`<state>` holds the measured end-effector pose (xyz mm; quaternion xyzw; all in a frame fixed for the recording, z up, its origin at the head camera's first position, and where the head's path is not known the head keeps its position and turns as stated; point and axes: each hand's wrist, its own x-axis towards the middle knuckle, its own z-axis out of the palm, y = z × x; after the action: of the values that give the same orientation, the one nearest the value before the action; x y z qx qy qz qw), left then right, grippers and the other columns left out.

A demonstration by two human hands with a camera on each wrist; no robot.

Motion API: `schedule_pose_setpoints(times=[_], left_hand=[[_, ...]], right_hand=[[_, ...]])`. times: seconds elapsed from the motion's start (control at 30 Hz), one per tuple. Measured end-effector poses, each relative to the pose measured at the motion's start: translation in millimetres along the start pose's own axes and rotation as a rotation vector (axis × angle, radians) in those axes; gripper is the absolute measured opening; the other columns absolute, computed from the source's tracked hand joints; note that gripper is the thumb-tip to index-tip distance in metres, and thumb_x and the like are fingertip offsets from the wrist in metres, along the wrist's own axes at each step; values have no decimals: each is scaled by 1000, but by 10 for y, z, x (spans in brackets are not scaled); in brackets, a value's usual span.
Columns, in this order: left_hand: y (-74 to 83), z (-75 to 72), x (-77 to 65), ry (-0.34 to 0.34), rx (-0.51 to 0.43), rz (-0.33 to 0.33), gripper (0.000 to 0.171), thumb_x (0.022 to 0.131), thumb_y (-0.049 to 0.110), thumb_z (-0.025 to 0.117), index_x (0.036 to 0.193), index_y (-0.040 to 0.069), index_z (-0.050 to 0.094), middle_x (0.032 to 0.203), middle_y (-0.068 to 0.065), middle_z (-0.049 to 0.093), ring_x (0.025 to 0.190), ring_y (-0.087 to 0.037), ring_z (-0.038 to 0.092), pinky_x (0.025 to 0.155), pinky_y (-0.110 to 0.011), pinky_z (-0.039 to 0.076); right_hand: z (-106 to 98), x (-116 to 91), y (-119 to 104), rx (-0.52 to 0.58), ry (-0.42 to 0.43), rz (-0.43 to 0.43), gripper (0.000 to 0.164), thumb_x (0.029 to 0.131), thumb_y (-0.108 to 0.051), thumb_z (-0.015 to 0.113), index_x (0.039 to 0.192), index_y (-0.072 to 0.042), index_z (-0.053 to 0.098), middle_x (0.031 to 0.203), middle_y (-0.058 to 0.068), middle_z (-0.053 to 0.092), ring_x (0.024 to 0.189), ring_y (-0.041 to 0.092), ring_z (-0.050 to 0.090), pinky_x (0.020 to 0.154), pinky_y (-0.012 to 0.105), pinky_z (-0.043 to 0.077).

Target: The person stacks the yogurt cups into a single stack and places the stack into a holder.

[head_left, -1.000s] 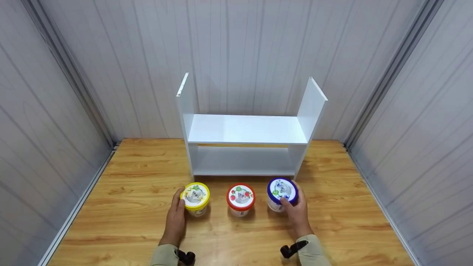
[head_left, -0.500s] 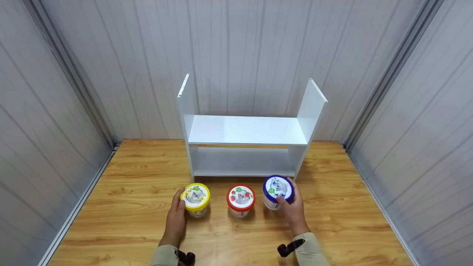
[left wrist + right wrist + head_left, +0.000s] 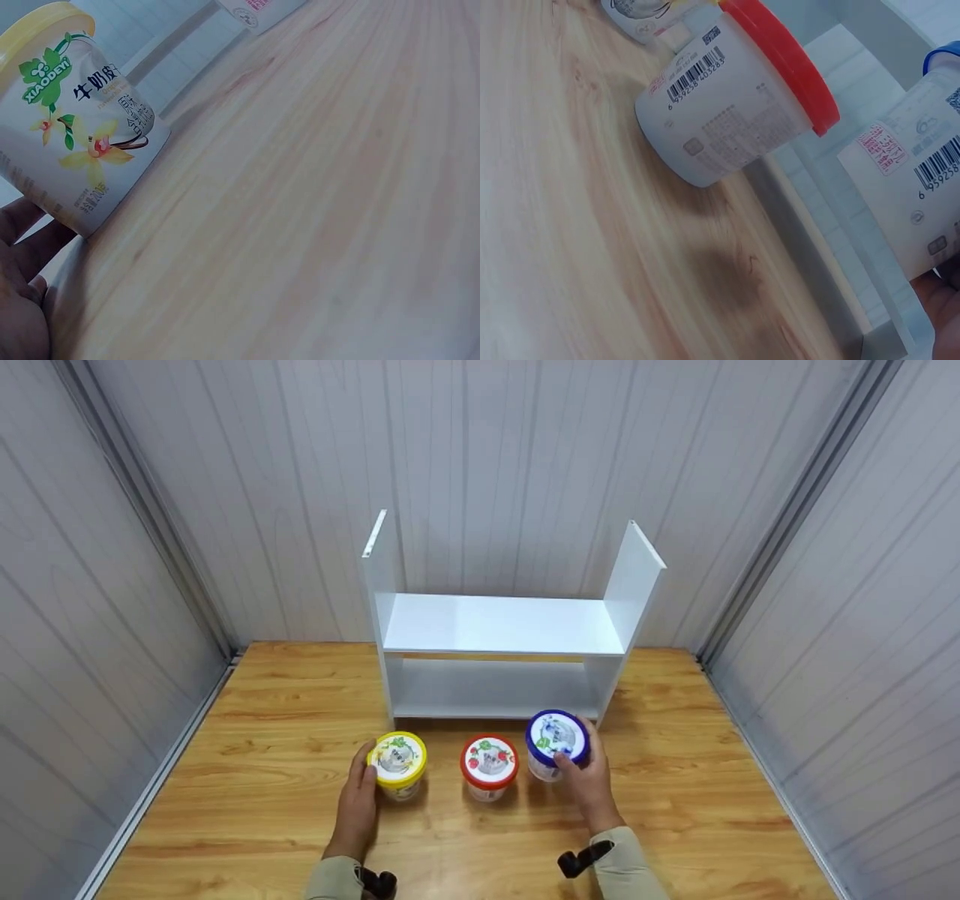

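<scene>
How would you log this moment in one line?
left hand: touches yellow-lidded tub | right hand: holds blue-lidded tub above the table | red-lidded tub: on table, between the others | white shelf: behind tubs

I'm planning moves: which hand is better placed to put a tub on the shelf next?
Probably the right hand: it grips the blue-lidded tub, seemingly lifted, near the white shelf. The left hand touches the yellow-lidded tub, which stands on the table.
</scene>
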<state>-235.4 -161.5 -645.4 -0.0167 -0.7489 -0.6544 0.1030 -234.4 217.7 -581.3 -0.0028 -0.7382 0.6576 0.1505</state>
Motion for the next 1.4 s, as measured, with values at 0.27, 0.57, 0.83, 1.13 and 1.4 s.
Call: schedule_pose_setpoints(times=[0.27,0.57,0.83,1.13,1.4], left_hand=[[-6,-11,-2,-10,7,-12,46,111,33,38,156,24,37,162,-10,34,150,-29,25,123,-52,18],[-13,-12,0,-7,2,-13,46,111,29,38,157,25,36,162,-10,34,150,-29,25,123,-52,18],[4,-19,-8,-22,18,-28,49,111,39,36,158,25,34,163,-10,31,151,-32,22,123,-56,17],[12,-22,-2,-14,39,-31,48,111,38,37,157,26,35,163,-10,33,151,-32,24,122,-57,19],[-5,-6,-1,-15,33,-23,51,110,41,37,158,23,34,163,-10,32,151,-32,23,122,-55,19]], right_hand=[[50,21,-62,0,-23,-70,76,90,-15,73,156,-10,35,154,18,42,140,35,39,118,58,29],[123,25,-130,7,-37,-72,74,90,-15,72,155,-14,37,155,16,41,140,36,39,116,60,31],[197,40,-154,16,-58,-53,77,90,-19,75,156,-15,36,157,18,37,141,38,37,116,59,32],[316,45,-202,42,-83,-42,79,89,-24,77,156,-16,36,157,17,38,142,37,38,116,57,32],[403,39,-204,93,-116,-82,83,86,-23,80,155,-11,36,152,21,41,136,38,43,114,54,37]])
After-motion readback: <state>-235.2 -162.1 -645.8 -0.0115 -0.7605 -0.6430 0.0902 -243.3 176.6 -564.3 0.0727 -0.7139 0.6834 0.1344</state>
